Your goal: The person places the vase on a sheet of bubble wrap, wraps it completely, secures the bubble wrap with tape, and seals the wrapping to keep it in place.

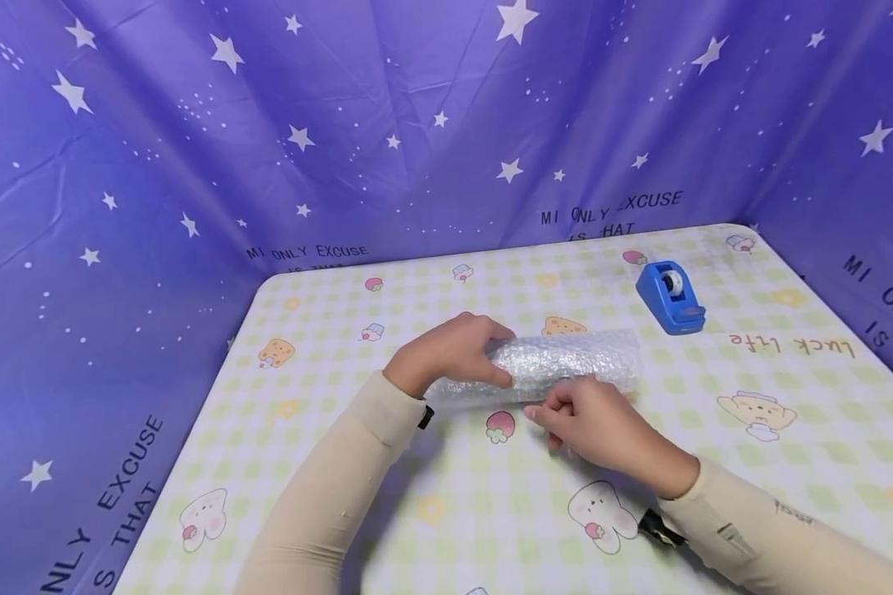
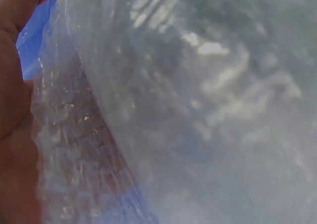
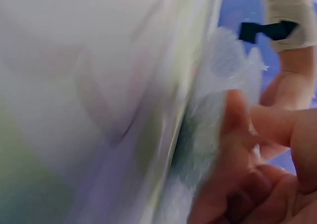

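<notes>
A roll of clear bubble wrap [image 1: 565, 359] lies lengthwise across the middle of the table. My left hand [image 1: 457, 355] holds its left part, thumb on the near side and fingers over the far side. Up close in the left wrist view, the bubble wrap [image 2: 198, 110] fills most of the picture, with part of the left hand [image 2: 17, 110] along the left edge. At the roll's near side is my right hand [image 1: 599, 421], fingers bent, thumb pointing left. The right wrist view shows its thumb and a blurred finger close together beside the wrap [image 3: 203, 130]; whether they pinch anything is unclear.
A blue tape dispenser [image 1: 673, 297] with a roll of tape stands at the far right of the table. Green-checked cloth with cartoon prints covers the tabletop [image 1: 283, 430]. Purple star-patterned curtains [image 1: 387, 124] hang behind and at both sides.
</notes>
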`<control>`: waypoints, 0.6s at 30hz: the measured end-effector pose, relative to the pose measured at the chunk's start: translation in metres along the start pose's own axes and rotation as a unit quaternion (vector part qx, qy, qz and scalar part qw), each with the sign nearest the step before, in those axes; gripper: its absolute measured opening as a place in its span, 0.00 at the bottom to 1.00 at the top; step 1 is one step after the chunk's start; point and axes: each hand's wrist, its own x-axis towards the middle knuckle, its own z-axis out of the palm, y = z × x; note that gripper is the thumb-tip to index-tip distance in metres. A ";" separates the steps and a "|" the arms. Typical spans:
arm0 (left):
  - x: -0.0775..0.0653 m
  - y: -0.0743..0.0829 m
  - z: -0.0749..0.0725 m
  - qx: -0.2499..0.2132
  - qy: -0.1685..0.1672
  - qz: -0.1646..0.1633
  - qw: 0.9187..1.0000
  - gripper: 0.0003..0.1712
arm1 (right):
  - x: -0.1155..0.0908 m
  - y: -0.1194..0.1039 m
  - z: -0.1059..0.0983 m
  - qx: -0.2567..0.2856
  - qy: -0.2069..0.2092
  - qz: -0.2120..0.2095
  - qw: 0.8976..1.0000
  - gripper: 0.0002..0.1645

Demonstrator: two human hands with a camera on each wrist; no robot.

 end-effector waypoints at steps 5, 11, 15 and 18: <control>0.001 -0.002 0.000 0.004 -0.001 0.026 1.000 0.32 | -0.008 0.000 -0.001 0.256 -0.100 0.089 0.957 0.29; -0.004 -0.007 -0.005 0.008 -0.015 0.017 1.000 0.41 | -0.006 -0.001 -0.001 0.329 -0.074 0.143 0.930 0.37; -0.011 -0.009 -0.008 0.007 -0.035 0.000 0.999 0.46 | 0.001 0.002 -0.005 0.303 -0.047 0.142 0.941 0.37; -0.018 -0.010 -0.008 0.003 -0.053 -0.013 0.998 0.43 | 0.008 0.003 -0.010 0.289 -0.039 0.134 0.947 0.37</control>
